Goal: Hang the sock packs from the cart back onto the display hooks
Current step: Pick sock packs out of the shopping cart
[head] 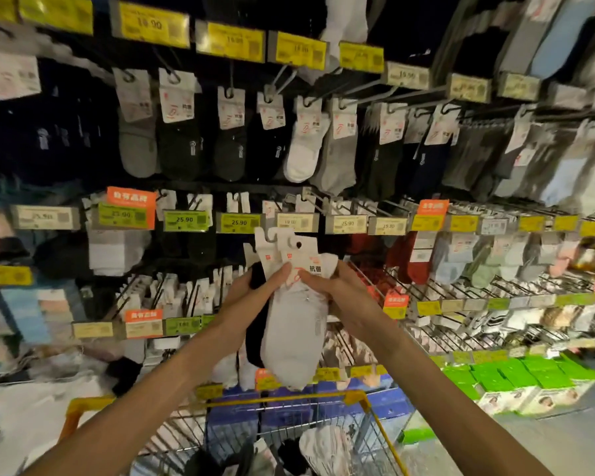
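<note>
Both hands are up in front of the rack, sharing one bundle of sock packs. The left hand (251,293) is gripping the bundle from the left side, thumb pressing on the front card and fingers curling round behind. The right hand (337,286) is pinching it from the other side, thumb on the front next to the left thumb.

The white sock pack (292,338) is facing me at the front, and a black sock pack (253,338) is peeking out behind it on the left. Their card headers (282,249) are fanning out at the top, sitting just under the middle row of display hooks (318,201) but not on one yet.

All around, other sock packs are hanging in rows with yellow price tags (184,219) running along the rails. Down below, the yellow-rimmed wire cart (368,403) is sitting right under my arms with more packs (323,448) lying in it. Green boxes (516,376) are stacking up on the low shelf to the right.
</note>
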Available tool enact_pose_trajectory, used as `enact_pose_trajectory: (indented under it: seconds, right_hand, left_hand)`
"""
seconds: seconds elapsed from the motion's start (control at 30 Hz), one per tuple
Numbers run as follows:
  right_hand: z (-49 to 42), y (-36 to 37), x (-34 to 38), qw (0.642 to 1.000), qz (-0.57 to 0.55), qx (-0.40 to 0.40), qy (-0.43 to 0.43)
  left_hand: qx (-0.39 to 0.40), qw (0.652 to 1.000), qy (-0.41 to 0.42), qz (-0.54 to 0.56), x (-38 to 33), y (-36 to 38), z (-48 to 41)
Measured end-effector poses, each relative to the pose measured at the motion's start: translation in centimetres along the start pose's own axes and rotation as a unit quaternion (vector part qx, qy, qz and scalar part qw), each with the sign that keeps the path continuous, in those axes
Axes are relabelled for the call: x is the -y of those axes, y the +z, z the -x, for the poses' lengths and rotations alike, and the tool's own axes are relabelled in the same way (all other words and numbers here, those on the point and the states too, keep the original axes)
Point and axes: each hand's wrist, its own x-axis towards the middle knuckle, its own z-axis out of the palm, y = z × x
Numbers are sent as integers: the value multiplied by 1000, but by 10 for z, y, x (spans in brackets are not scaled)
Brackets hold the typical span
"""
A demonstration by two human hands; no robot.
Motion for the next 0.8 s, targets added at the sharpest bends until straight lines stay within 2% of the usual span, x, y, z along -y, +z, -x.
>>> enact_pose_trajectory:
  seconds: [0.3,0.47,0.8]
  right_hand:
    - [-56,-38,71,996,-48,-36,-68]
    - [-89,-48,90,988,-90,-72,-107]
    - [-142,-66,143,964,-127,-95,-213]
  left_hand:
    - [-3,995,97,-1,-54,37,-74]
    - [-19,985,160,-55,-86,49,-106]
    - [-107,966,215,-98,-131,60,-160]
